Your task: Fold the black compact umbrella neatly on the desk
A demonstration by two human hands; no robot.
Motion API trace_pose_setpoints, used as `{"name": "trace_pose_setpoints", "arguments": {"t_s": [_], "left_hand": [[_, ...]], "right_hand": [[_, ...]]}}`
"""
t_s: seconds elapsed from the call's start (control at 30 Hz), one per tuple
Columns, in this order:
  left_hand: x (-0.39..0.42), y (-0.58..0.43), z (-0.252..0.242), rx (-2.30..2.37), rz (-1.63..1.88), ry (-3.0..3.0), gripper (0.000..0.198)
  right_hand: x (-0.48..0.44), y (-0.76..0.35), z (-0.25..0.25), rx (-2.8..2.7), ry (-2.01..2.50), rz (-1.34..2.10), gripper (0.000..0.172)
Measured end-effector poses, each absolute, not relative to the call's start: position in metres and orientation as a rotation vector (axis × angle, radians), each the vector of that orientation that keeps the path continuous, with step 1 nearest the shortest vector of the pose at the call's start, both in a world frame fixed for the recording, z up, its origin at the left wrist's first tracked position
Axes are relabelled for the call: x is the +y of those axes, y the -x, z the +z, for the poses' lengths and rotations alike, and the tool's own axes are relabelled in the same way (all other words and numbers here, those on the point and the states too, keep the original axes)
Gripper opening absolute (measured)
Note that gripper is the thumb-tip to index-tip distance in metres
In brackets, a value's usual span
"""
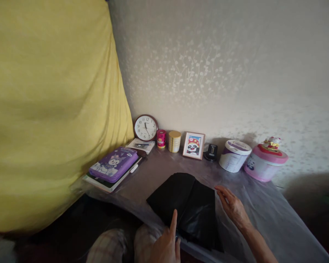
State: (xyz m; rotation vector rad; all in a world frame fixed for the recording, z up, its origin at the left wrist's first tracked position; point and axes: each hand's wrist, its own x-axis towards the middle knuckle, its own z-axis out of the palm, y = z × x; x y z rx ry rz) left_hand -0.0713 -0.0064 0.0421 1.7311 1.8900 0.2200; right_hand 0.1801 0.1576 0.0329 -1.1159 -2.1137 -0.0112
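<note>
A black, slightly glossy folded sheet (200,212), perhaps an umbrella canopy or a plastic bag, lies spread at the table's front edge. A crease runs down its middle. My left hand (166,244) is at its near edge, the index finger stretched out over the black material. The lower part of that hand is cut off by the frame, and a small blue bit shows beside the thumb. At the right edge of the sheet is my right hand (234,210), its fingers extended and slightly bent, fingertips close to the far right corner. Whether they touch it I cannot tell.
A purple case (115,164) rests on books at the left, near a white marker (134,168). Along the wall stand a clock (146,128), a pink can (161,138), a yellow can (174,141), a panda picture (193,145), a white tub (234,156) and a pink tub (264,164).
</note>
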Motion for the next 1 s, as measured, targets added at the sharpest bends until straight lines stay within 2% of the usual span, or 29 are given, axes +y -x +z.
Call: {"name": "trace_pose_setpoints", "arguments": {"t_s": [0.43,0.67,1.0], "left_hand": [[-0.005,0.077,0.033,1.870,0.215,-1.716,0.068],[-0.006,0.078,0.035,1.847,0.276,-1.707,0.069],[-0.004,0.081,0.036,1.889,0.249,-1.686,0.069]], "right_hand": [[0.091,-0.165,0.031,-2.415,0.939,0.139,0.041],[0.091,-0.156,0.040,-2.399,0.931,0.179,0.026],[0.120,-0.105,0.059,-2.205,0.797,0.155,0.018]]}}
